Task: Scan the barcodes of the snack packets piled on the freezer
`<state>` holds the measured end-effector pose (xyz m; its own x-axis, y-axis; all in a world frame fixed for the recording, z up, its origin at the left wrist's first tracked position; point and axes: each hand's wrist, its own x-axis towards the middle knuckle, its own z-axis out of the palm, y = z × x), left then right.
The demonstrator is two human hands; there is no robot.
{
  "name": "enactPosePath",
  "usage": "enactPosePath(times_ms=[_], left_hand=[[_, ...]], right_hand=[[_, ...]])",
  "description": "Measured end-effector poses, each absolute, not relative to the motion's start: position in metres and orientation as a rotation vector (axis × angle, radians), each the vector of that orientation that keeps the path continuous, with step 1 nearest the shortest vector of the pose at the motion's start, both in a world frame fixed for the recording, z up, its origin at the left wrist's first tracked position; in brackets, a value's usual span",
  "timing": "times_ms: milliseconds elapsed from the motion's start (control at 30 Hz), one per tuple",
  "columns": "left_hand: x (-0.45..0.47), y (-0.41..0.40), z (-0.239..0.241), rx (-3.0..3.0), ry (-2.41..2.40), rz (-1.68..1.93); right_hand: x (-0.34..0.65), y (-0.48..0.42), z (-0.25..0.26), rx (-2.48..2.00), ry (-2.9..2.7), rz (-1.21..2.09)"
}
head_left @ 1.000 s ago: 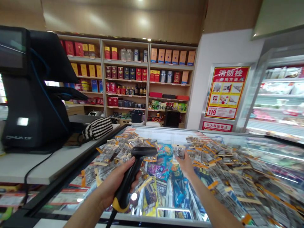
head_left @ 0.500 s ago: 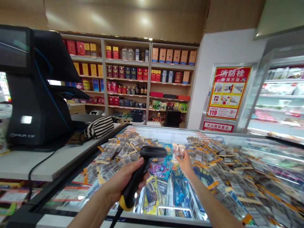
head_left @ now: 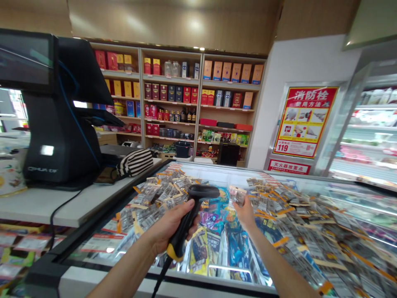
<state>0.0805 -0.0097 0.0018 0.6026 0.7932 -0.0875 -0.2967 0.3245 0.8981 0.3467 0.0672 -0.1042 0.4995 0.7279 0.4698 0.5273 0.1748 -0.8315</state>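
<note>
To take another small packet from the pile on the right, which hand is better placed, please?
Probably the right hand: it is nearer to that pile and pinches only a small packet. The left hand is wrapped around the scanner.

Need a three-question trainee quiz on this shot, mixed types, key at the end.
1. Fill the gap: the right hand holds up a small ____.
2. True or false: the left hand grips the scanner by its cord.
3. What do the heaps of loose packets lie on? a) the wall shelves b) the floor c) a glass top

Key
1. Packet.
2. False; the left hand is wrapped around the handle of the scanner.
3. c) the glass top.
</note>
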Motion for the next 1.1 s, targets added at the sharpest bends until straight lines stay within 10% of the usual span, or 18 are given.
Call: enactPosePath(times_ms=[1100], left_hand=[[0.062,-0.009,0.002,0.958,0.6,0.836]], right_hand=[[0.341,0.073,-0.101,-1.461,-1.076,0.155]])
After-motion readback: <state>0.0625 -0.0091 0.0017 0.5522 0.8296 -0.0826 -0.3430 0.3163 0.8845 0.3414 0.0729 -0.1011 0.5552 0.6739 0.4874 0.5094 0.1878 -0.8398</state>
